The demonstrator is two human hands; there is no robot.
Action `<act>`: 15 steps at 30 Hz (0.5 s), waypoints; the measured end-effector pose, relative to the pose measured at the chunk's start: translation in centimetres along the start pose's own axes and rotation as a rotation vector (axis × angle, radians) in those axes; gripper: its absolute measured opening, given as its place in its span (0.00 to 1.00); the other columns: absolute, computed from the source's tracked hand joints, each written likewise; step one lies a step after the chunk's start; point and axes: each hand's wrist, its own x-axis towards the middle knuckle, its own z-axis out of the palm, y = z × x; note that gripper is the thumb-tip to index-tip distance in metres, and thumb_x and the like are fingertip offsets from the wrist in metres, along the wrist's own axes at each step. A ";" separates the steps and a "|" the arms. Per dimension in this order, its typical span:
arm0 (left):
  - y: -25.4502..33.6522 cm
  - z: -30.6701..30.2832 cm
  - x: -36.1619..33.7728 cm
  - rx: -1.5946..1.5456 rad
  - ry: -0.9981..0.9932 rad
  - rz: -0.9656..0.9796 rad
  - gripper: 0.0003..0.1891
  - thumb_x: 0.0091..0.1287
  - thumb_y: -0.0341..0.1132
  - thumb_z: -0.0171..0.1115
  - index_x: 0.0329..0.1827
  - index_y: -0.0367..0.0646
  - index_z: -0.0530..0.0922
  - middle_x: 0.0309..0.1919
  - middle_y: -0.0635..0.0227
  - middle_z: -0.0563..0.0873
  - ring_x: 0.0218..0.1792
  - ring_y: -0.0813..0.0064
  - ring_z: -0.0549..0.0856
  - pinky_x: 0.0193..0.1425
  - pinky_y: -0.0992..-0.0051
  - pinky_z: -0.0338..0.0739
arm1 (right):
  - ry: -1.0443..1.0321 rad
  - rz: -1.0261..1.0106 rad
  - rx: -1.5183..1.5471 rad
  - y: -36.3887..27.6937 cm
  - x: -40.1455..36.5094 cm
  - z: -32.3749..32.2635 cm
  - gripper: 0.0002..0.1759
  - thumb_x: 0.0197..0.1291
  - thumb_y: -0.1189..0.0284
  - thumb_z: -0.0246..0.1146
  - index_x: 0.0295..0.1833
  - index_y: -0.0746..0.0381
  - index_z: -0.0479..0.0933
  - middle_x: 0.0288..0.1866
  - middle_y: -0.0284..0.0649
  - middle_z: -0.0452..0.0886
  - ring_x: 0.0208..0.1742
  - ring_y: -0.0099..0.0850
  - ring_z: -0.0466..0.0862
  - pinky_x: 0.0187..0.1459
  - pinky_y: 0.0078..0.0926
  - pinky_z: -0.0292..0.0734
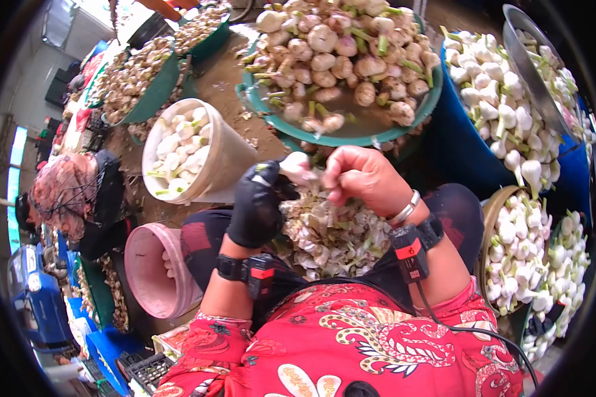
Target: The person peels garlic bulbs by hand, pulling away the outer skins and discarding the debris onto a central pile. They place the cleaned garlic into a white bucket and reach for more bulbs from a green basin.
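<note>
My left hand (256, 205), in a black glove, is closed around a garlic bulb (297, 168) whose pale pinkish side pokes out past the fingertips. Just right of the bulb, my bare right hand (369, 178) has its fingers curled into a pinch; what they hold, if anything, is hidden. A heap of loose garlic skins (334, 231) lies beneath both hands, between my knees. In front stands a wide green tub (341, 135) of unpeeled garlic bulbs (324, 63), some sitting in murky water.
On the left are a white bucket (235, 155) of peeled garlic and a pink bucket (153, 281) with a few pieces inside. Blue barrels (467, 149) and a round basket (487, 264) heaped with white garlic stand right. Another person (79, 192) sits at far left.
</note>
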 end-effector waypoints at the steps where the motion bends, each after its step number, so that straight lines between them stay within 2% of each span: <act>1: -0.6 -0.2 -0.1 0.148 -0.028 0.082 0.13 0.66 0.24 0.49 0.51 0.33 0.78 0.31 0.65 0.84 0.28 0.78 0.82 0.35 0.78 0.78 | -0.004 0.007 -0.215 1.4 0.8 -1.2 0.08 0.53 0.82 0.52 0.38 0.63 0.73 0.31 0.33 0.78 0.28 0.20 0.78 0.31 0.20 0.76; 3: -0.3 0.9 -0.5 -0.575 0.127 -0.465 0.13 0.68 0.29 0.53 0.51 0.33 0.78 0.32 0.65 0.84 0.29 0.79 0.82 0.35 0.78 0.78 | 0.050 0.030 -0.495 2.5 1.2 -0.5 0.07 0.53 0.80 0.56 0.39 0.64 0.74 0.31 0.32 0.78 0.29 0.19 0.77 0.31 0.19 0.75; 4: -0.7 1.1 -0.5 -0.658 0.123 -0.479 0.14 0.70 0.34 0.55 0.51 0.32 0.78 0.33 0.67 0.84 0.29 0.79 0.82 0.37 0.79 0.78 | 0.100 0.089 -0.422 2.7 1.0 0.5 0.07 0.54 0.74 0.65 0.34 0.67 0.76 0.29 0.35 0.81 0.31 0.25 0.78 0.36 0.24 0.76; 5: -0.8 1.3 -0.3 -0.704 0.158 -0.520 0.14 0.69 0.34 0.56 0.51 0.33 0.78 0.33 0.66 0.84 0.30 0.79 0.82 0.37 0.79 0.77 | 0.101 0.121 -0.434 2.4 0.9 0.9 0.10 0.54 0.70 0.68 0.33 0.65 0.77 0.29 0.34 0.80 0.32 0.23 0.77 0.36 0.24 0.75; 7: -0.6 0.5 -0.6 -0.660 0.073 -0.499 0.13 0.69 0.33 0.55 0.51 0.35 0.78 0.32 0.67 0.84 0.31 0.79 0.82 0.38 0.79 0.77 | 0.084 0.011 -0.589 3.6 1.3 0.3 0.09 0.56 0.69 0.65 0.31 0.64 0.76 0.25 0.34 0.78 0.29 0.21 0.75 0.33 0.24 0.74; 9: 1.0 -1.7 -0.3 -0.274 0.094 -0.290 0.12 0.69 0.33 0.55 0.50 0.36 0.78 0.32 0.68 0.84 0.31 0.79 0.82 0.38 0.78 0.77 | 0.023 0.106 -0.365 2.6 0.8 1.4 0.10 0.57 0.71 0.63 0.27 0.64 0.74 0.20 0.36 0.75 0.25 0.22 0.73 0.29 0.28 0.72; 10: -1.7 -3.6 -0.6 -0.131 0.135 -0.065 0.11 0.69 0.30 0.54 0.50 0.36 0.78 0.32 0.69 0.83 0.32 0.78 0.82 0.39 0.77 0.78 | 0.019 -0.067 -0.567 3.7 1.0 1.1 0.12 0.59 0.71 0.59 0.24 0.65 0.72 0.18 0.42 0.72 0.22 0.30 0.73 0.27 0.34 0.70; 11: -1.5 -6.1 -0.5 -0.220 0.246 -0.217 0.11 0.65 0.28 0.52 0.45 0.37 0.81 0.35 0.67 0.82 0.33 0.76 0.81 0.42 0.76 0.76 | 0.028 -0.067 -0.566 4.4 1.2 0.7 0.12 0.59 0.71 0.59 0.24 0.65 0.72 0.18 0.42 0.72 0.22 0.30 0.73 0.27 0.34 0.70; 12: -1.4 -8.8 -0.1 -0.069 0.353 -0.262 0.12 0.65 0.27 0.51 0.47 0.36 0.80 0.37 0.66 0.83 0.37 0.76 0.81 0.44 0.76 0.76 | 0.066 -0.187 -0.710 4.8 1.3 0.3 0.13 0.61 0.70 0.58 0.25 0.65 0.72 0.18 0.38 0.72 0.21 0.26 0.72 0.26 0.30 0.68; 13: -4.4 -12.2 -0.2 -0.062 0.452 -0.266 0.13 0.64 0.25 0.52 0.49 0.33 0.79 0.41 0.62 0.84 0.41 0.75 0.82 0.47 0.75 0.76 | 0.112 -0.304 -0.859 4.8 1.1 -0.1 0.14 0.64 0.70 0.57 0.26 0.64 0.73 0.19 0.34 0.71 0.21 0.21 0.70 0.24 0.25 0.67; 14: -6.7 -16.2 -0.7 0.366 0.410 -0.224 0.13 0.62 0.25 0.55 0.50 0.34 0.79 0.41 0.61 0.84 0.41 0.74 0.82 0.47 0.74 0.76 | 0.149 -0.256 -0.843 4.6 1.1 -0.3 0.14 0.63 0.68 0.58 0.27 0.65 0.72 0.18 0.40 0.71 0.20 0.27 0.69 0.25 0.29 0.68; 15: -8.1 -18.2 -0.8 0.794 0.361 -0.170 0.14 0.61 0.25 0.58 0.50 0.34 0.79 0.41 0.61 0.84 0.40 0.73 0.82 0.47 0.73 0.77 | 0.148 -0.082 -0.791 4.2 0.9 -0.3 0.14 0.61 0.66 0.60 0.28 0.64 0.73 0.20 0.43 0.74 0.22 0.31 0.72 0.27 0.30 0.70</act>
